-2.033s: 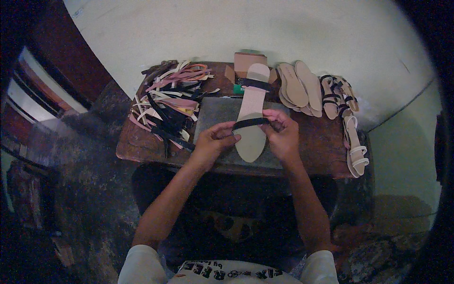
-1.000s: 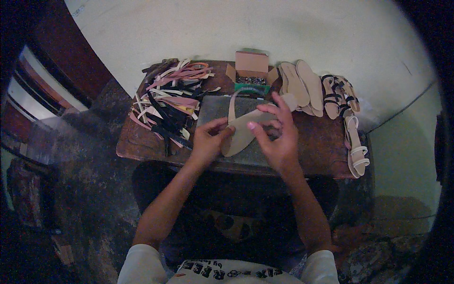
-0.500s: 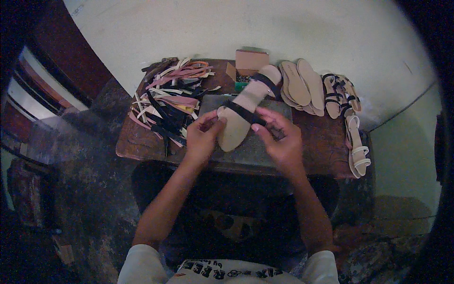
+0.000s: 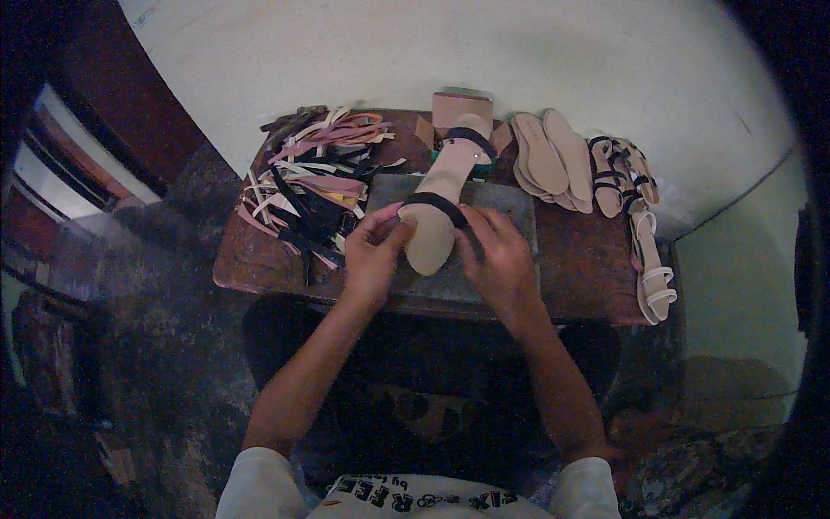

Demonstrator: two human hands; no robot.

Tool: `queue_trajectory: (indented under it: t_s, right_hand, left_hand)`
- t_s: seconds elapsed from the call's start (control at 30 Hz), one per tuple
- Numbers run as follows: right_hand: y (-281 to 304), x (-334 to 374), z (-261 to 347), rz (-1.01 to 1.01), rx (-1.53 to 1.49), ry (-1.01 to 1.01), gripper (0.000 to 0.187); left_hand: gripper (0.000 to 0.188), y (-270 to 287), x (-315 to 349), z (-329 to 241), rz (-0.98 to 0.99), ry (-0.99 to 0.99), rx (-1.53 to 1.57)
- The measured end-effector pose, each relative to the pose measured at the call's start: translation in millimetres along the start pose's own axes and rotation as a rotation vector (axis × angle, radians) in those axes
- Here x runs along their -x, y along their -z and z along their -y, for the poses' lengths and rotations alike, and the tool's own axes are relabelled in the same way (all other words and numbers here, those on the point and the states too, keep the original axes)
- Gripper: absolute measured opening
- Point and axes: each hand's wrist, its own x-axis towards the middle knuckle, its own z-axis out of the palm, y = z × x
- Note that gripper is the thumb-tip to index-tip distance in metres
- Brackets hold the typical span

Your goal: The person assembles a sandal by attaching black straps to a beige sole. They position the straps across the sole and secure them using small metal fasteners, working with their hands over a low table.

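A beige sandal (image 4: 431,240) is held over the middle of the table, its rounded toe end toward me. One black strap (image 4: 437,201) crosses its front part, and a second black strap (image 4: 472,137) loops round the heel end. My left hand (image 4: 373,252) pinches the sole's left edge, beside the end of the front strap. On the other side my right hand (image 4: 499,262) has its fingers closed at the right edge, where that strap meets the sole. The fingertips under the sole are hidden.
Many loose straps (image 4: 303,195) in black, pink and white are heaped at the table's left. Behind the sandal stands an open box (image 4: 462,107). Beige insoles (image 4: 543,160), black-strapped sandals (image 4: 609,177) and white-strapped sandals (image 4: 655,277) lie along the right. A dark grey slab (image 4: 517,227) rests mid-table.
The sandal has turned more upright, its heel end swinging left in front of the box. My right hand has shifted left and closed in against the sole's edge.
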Motion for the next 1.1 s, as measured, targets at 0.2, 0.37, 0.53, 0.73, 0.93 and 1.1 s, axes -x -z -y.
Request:
queue_trajectory:
  t_s: [0.2,0.37,0.53,0.73,0.93,1.1]
  right_hand:
    - [-6,6,-6,0.070,-0.090,-0.188,0.036]
    - [-10,7,-10,0.063,-0.536,-0.514,0.036]
    - [-15,9,-27,0.064,-0.766,-0.610,0.035]
    - [-12,4,-20,0.091,-0.924,-0.738,0.036]
    - [-16,5,-16,0.088,-0.914,-0.689,0.041]
    - [-16,6,-10,0.042,-0.945,-0.777,0.040]
  left_hand:
    - [0.038,-2,4,1,-0.004,-0.017,0.032]
    - [0.041,3,0,3,0.029,0.036,0.145]
    - [0.041,1,-3,7,0.007,0.046,0.215]
    - [0.039,-2,1,9,-0.015,0.027,0.155]
    - [0.037,-7,1,12,-0.056,-0.014,0.128]
    - [0.036,-6,3,10,-0.029,-0.014,0.104]
